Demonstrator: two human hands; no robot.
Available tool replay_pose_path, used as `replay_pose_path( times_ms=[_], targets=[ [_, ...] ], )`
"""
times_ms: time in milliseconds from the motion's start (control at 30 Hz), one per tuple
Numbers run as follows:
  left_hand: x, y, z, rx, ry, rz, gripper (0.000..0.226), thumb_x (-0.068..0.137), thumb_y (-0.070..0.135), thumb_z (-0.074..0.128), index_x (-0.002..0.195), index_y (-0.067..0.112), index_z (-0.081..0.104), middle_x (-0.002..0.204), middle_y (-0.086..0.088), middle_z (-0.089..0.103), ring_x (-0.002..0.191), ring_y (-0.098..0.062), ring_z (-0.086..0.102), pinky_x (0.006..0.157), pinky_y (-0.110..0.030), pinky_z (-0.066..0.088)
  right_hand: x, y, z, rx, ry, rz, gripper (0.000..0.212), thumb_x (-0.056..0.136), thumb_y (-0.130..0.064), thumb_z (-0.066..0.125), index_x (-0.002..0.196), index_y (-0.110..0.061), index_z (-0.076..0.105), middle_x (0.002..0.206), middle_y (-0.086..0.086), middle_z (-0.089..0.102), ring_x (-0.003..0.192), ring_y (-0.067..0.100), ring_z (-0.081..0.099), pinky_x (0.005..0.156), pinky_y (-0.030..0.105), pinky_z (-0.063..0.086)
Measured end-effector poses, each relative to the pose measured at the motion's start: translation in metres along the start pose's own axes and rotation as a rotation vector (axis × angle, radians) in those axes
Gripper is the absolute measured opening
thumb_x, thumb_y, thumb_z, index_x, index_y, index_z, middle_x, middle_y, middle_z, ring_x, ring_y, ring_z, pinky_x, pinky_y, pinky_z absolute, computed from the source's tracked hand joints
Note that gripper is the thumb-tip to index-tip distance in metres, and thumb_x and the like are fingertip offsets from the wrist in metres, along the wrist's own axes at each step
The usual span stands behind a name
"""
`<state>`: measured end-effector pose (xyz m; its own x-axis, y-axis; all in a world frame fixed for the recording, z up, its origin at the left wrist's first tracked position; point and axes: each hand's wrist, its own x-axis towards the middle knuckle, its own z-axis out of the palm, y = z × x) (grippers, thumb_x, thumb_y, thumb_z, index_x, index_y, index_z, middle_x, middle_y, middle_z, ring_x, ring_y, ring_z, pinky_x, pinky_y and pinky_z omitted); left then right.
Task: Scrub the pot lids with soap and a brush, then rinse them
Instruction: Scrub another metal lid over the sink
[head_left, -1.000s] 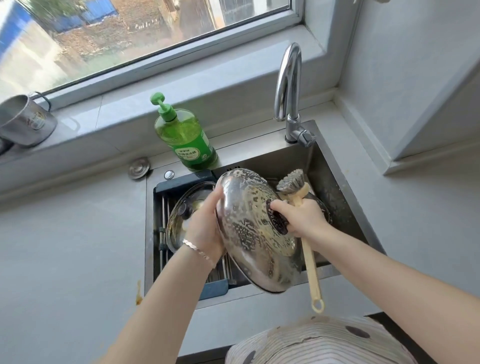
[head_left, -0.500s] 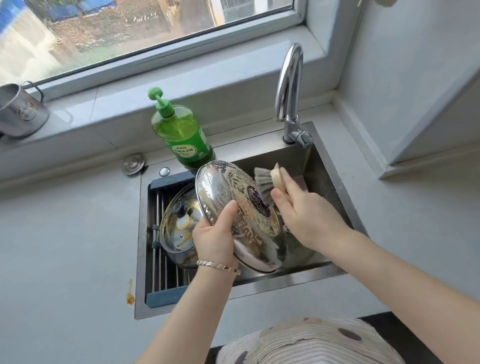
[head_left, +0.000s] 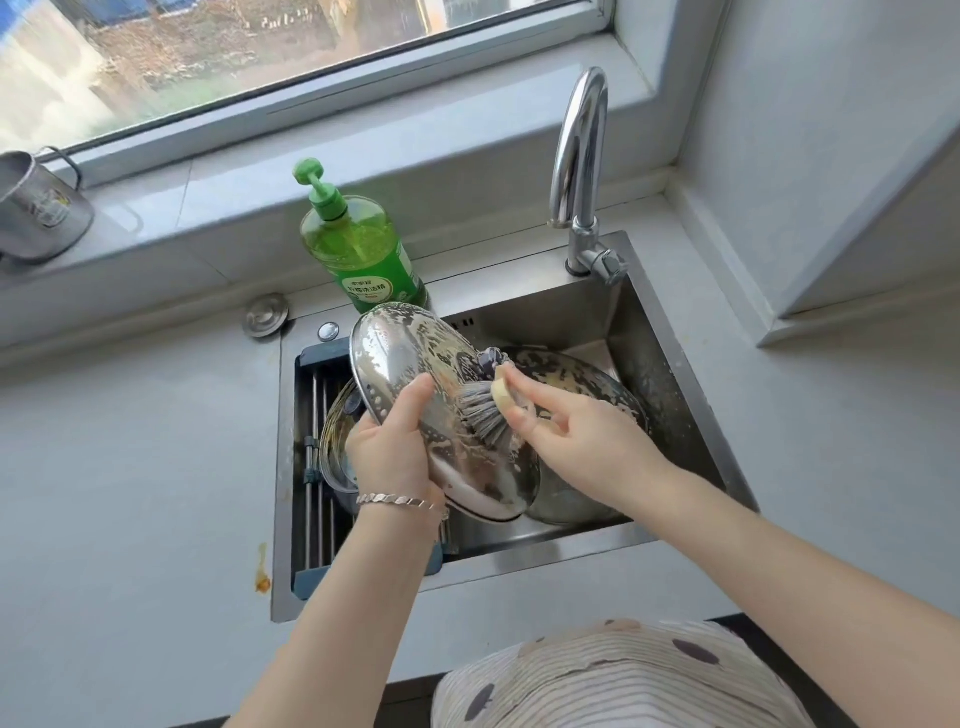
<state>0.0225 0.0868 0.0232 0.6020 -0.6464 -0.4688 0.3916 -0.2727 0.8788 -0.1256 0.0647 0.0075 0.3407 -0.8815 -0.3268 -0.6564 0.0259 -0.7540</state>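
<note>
Left hand (head_left: 389, 452) grips the soapy steel lid (head_left: 400, 358) by its lower left rim, thumb on the face. The lid is tilted over the sink (head_left: 680, 374). Right hand (head_left: 582, 447) holds the brush (head_left: 480, 415), fingers curled round its head; handle hidden. Since half a second ago the bristles have slid down from beside the knob (head_left: 488, 361) to the lid's lower middle, near the left thumb. Left grip unchanged. Glass lid (head_left: 335, 441) sits in the rack behind the left hand. Sudsy steel piece (head_left: 576, 379), lid or pot unclear, lies in the basin at right.
</note>
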Motion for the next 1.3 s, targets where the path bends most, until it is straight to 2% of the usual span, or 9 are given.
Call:
replay_pose_path(
  times_ms=[133,233,400,500,600,733,1000,1133,1300],
  targets=[
    [-0.001,-0.001,-0.004,0.037,0.022,-0.019,0.021,0.076,0.013,0.073,0.093,0.008,0.063,0.084,-0.008,0.071,0.077,-0.025,0.069,0.072,-0.039,0.056,-0.003,0.003,0.003,-0.088,-0.064,-0.003,0.045,0.092,-0.062,0.029,0.136,-0.057,0.028,0.087,-0.016,0.064,0.087,0.006,0.058,0.073,0.029,0.049],
    [0.000,-0.003,-0.005,0.015,0.008,-0.073,0.014,0.078,0.013,0.072,0.091,0.010,0.066,0.079,-0.007,0.073,0.076,-0.026,0.070,0.071,-0.039,0.057,-0.006,-0.006,0.006,0.042,-0.056,-0.089,0.044,0.091,-0.056,0.041,0.134,-0.056,0.032,0.124,-0.012,0.060,0.106,0.008,0.061,0.097,0.034,0.045],
    [-0.005,-0.003,-0.003,0.040,0.017,-0.158,0.015,0.079,0.025,0.072,0.087,0.013,0.065,0.080,-0.007,0.072,0.076,-0.026,0.069,0.074,-0.040,0.057,0.005,0.000,0.001,0.222,-0.017,-0.087,0.038,0.086,-0.055,0.052,0.124,-0.049,0.051,0.131,-0.019,0.051,0.057,0.002,0.066,0.086,0.024,0.047],
    [0.006,-0.001,-0.006,0.000,0.065,-0.190,0.045,0.070,0.048,0.073,0.096,0.012,0.065,0.093,-0.007,0.072,0.085,-0.025,0.069,0.083,-0.048,0.054,-0.009,0.010,0.010,0.282,-0.028,-0.149,0.039,0.082,-0.053,0.058,0.119,-0.042,0.060,0.125,-0.019,0.058,0.092,-0.015,0.058,0.088,0.025,0.051],
    [0.007,-0.004,-0.002,0.021,0.129,-0.164,0.060,0.066,0.069,0.060,0.094,0.015,0.063,0.099,-0.006,0.070,0.092,-0.026,0.067,0.088,-0.047,0.052,-0.018,0.019,0.017,0.243,0.013,-0.181,0.038,0.082,-0.046,0.061,0.118,-0.035,0.062,0.126,-0.016,0.059,0.118,-0.007,0.050,0.100,0.033,0.046],
    [-0.001,-0.007,0.010,0.031,0.106,-0.185,0.050,0.080,0.067,0.047,0.090,0.020,0.064,0.098,-0.006,0.069,0.093,-0.026,0.066,0.089,-0.044,0.052,-0.009,-0.005,0.012,0.138,0.169,-0.254,0.034,0.084,-0.048,0.060,0.116,-0.037,0.064,0.124,-0.021,0.059,0.115,-0.003,0.053,0.094,0.032,0.049],
    [0.000,0.003,0.012,-0.209,0.166,-0.333,0.053,0.088,0.052,0.053,0.122,0.011,0.055,0.109,-0.009,0.066,0.097,-0.027,0.065,0.084,-0.045,0.053,-0.038,0.016,0.010,-0.231,0.291,-0.558,0.035,0.086,-0.048,0.047,0.110,-0.034,0.069,0.119,-0.010,0.065,0.075,0.006,0.069,0.050,0.021,0.054],
    [-0.005,0.009,0.021,-0.239,0.176,-0.315,0.055,0.090,0.046,0.054,0.134,0.014,0.050,0.063,0.007,0.067,0.066,-0.015,0.065,0.065,-0.034,0.053,-0.024,-0.004,0.010,-0.257,0.330,-0.603,0.034,0.085,-0.045,0.049,0.106,-0.031,0.071,0.116,-0.006,0.067,0.066,0.009,0.068,0.046,0.019,0.050],
    [0.007,0.018,0.011,-0.274,0.163,-0.309,0.039,0.086,0.051,0.056,0.099,0.015,0.057,0.111,-0.008,0.065,0.101,-0.028,0.063,0.093,-0.051,0.048,-0.033,0.022,0.000,-0.267,0.280,-0.608,0.033,0.085,-0.046,0.049,0.104,-0.032,0.072,0.115,-0.006,0.067,0.067,0.010,0.069,0.045,0.020,0.051]
  ],
)
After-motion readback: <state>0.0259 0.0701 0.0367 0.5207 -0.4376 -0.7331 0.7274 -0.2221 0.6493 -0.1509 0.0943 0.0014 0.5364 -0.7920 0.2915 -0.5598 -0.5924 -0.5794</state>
